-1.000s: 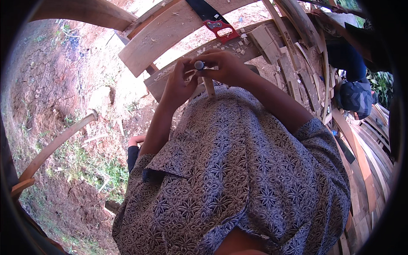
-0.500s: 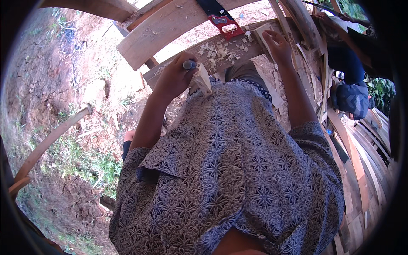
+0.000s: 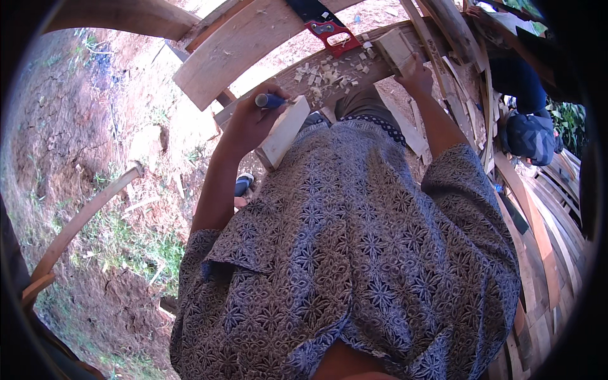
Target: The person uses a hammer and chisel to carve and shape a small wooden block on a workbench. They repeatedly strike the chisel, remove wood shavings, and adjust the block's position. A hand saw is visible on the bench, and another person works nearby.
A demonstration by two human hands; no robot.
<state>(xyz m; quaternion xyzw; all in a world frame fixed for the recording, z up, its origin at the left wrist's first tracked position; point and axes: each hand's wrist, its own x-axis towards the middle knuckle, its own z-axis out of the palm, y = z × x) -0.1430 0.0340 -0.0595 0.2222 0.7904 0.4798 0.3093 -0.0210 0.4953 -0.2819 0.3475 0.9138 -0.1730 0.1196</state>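
My left hand (image 3: 251, 124) is closed round the blue handle of a chisel (image 3: 273, 101), whose pale round butt end faces up; its blade is hidden. Right beside that hand, a pale wood piece (image 3: 287, 132) slants across by my lap, its upper end near the bench plank. Whether my left fingers also touch this piece I cannot tell. My right hand (image 3: 418, 78) grips the near end of a short, thick wooden block (image 3: 394, 49) at the plank's right. Between the hands, wood chips (image 3: 329, 77) lie scattered on the plank (image 3: 373, 71).
A handsaw with a red handle (image 3: 334, 39) lies beyond the chips. A wide board (image 3: 240, 50) extends at the far left. Long timber strips (image 3: 532, 234) are stacked at right, where another person (image 3: 529, 130) is partly visible. Bare earth and grass (image 3: 114, 234) cover the left side.
My left hand has shifted slightly left with the chisel, and more of the wood piece beside it shows. My right fingers, spread at the block before, now wrap round its near end.
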